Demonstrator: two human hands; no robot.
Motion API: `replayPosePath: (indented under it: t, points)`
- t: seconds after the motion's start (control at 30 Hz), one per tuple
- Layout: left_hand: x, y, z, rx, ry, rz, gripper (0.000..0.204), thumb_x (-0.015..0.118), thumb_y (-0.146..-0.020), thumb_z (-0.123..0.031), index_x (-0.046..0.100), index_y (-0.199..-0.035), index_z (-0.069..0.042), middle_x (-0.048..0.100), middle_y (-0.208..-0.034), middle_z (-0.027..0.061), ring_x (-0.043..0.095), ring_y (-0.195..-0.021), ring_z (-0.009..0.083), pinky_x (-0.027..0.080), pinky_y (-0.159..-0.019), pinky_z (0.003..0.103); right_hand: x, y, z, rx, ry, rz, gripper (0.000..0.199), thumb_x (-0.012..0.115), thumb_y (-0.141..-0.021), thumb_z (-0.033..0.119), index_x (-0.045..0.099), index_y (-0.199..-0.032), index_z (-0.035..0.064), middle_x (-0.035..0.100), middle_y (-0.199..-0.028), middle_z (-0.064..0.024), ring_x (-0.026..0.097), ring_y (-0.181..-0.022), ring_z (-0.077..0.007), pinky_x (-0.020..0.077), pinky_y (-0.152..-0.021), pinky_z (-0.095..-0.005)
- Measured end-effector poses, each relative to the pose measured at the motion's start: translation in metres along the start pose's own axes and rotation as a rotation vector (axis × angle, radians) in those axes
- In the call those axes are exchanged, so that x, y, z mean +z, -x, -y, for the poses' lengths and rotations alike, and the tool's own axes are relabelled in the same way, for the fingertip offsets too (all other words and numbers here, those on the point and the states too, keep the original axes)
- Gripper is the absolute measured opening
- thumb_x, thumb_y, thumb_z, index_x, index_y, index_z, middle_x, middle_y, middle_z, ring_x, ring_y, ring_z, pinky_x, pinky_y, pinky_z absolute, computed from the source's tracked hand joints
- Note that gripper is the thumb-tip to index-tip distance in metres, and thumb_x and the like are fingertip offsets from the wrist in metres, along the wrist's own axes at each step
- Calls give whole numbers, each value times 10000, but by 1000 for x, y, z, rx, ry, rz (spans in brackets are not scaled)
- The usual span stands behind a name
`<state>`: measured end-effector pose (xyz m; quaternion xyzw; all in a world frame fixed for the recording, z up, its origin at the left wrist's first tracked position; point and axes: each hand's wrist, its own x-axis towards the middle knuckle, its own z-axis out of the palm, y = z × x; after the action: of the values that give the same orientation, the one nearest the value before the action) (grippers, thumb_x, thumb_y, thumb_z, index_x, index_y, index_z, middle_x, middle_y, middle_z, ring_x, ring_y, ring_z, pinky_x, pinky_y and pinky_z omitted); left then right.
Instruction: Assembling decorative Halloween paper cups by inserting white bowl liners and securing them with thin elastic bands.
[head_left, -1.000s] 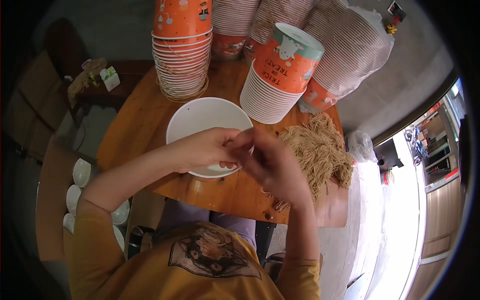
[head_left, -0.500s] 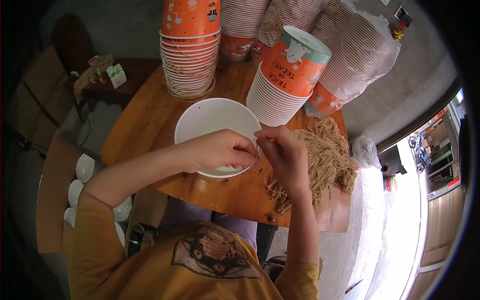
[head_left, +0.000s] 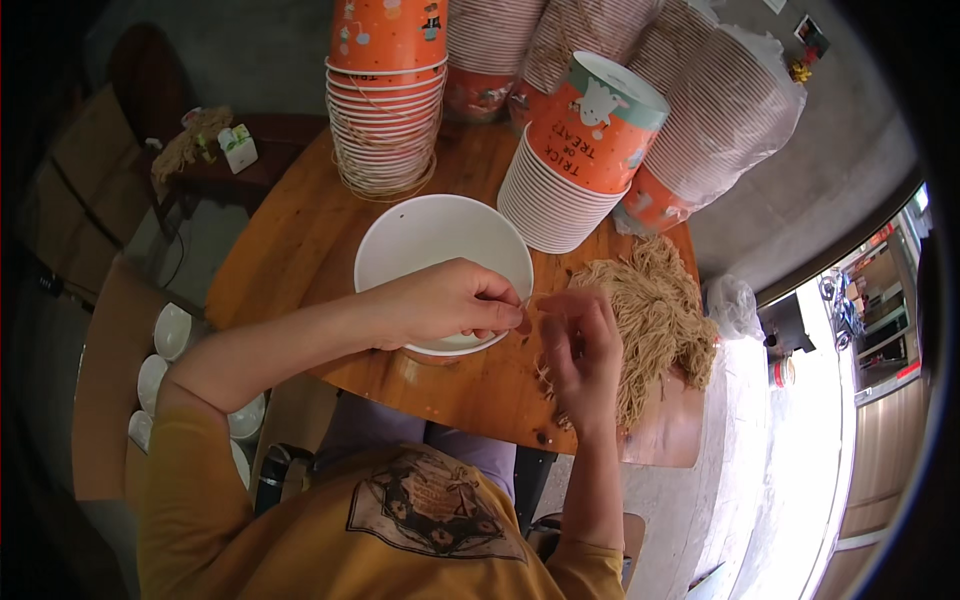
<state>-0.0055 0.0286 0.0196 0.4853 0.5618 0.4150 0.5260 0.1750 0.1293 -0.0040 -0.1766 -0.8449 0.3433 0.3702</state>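
Observation:
A paper bucket (head_left: 425,235) stands on the table before me, its white inside facing up and a small hole near its far rim. My left hand (head_left: 465,305) reaches over the near right side of the bucket, thumb and fingers pinched on a thin string (head_left: 526,302) at the rim. Just right of it, my right hand (head_left: 585,335) is raised with curled fingers, blurred by motion; whether it holds anything is unclear. A loose heap of tan strings (head_left: 655,330) lies on the table beside and behind my right hand.
An orange-and-white bucket stack (head_left: 565,190) stands upside down beyond the bucket. Another stack (head_left: 388,125), with strings hanging on it, is at the far left. Plastic-wrapped stacks (head_left: 715,100) line the back. Several white buckets (head_left: 172,330) sit in a carton at the left.
My right hand has drawn away from my left hand, to the right and slightly down. The left hand keeps its pinch at the bucket's rim.

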Motion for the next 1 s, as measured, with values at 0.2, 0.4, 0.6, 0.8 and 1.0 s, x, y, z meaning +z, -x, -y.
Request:
replayPosePath:
  t: [0.2, 0.4, 0.6, 0.8, 1.0]
  points:
    - [2, -5, 4, 6, -19, 5, 215, 601, -933, -178, 668, -1005, 13, 597, -813, -8, 527, -759, 66, 438, -715, 227, 6, 7, 0, -101, 120, -29, 132, 716, -834, 40, 606, -907, 39, 571, -812, -59, 540, -553, -155, 454, -507, -289]
    - [0, -13, 13, -103, 235, 54, 140, 603, -908, -144, 641, -976, -27, 604, -830, 4, 552, -756, 83, 448, -705, 235, 13, 15, 8, 26, 118, -97, 151, 719, -836, 41, 569, -850, 27, 572, -791, -66, 577, -585, -157, 459, -516, -280]
    - [3, -14, 8, -224, 503, 40, 183, 611, -901, -114, 590, -1069, -46, 605, -942, 19, 600, -872, 111, 479, -770, 241, 33, 31, 15, 51, -2, -128, 158, 731, -833, 44, 575, -853, 32, 569, -778, -50, 588, -595, -123, 467, -516, -252]
    - [2, -9, 11, -190, 531, 47, 230, 597, -903, -51, 556, -1128, -31, 587, -1025, 43, 588, -952, 126, 492, -826, 272, 29, 32, 12, 5, -39, -89, 92, 693, -865, 23, 607, -895, 28, 601, -782, -35, 593, -614, -97, 469, -529, -231]
    - [0, -6, 15, -25, 372, 41, 253, 608, -862, 21, 525, -1100, -2, 577, -1014, 67, 575, -913, 124, 490, -821, 264, 14, 36, -7, 350, -580, -159, 122, 490, -997, 78, 536, -1104, 40, 606, -791, -24, 522, -603, -45, 414, -496, -174]
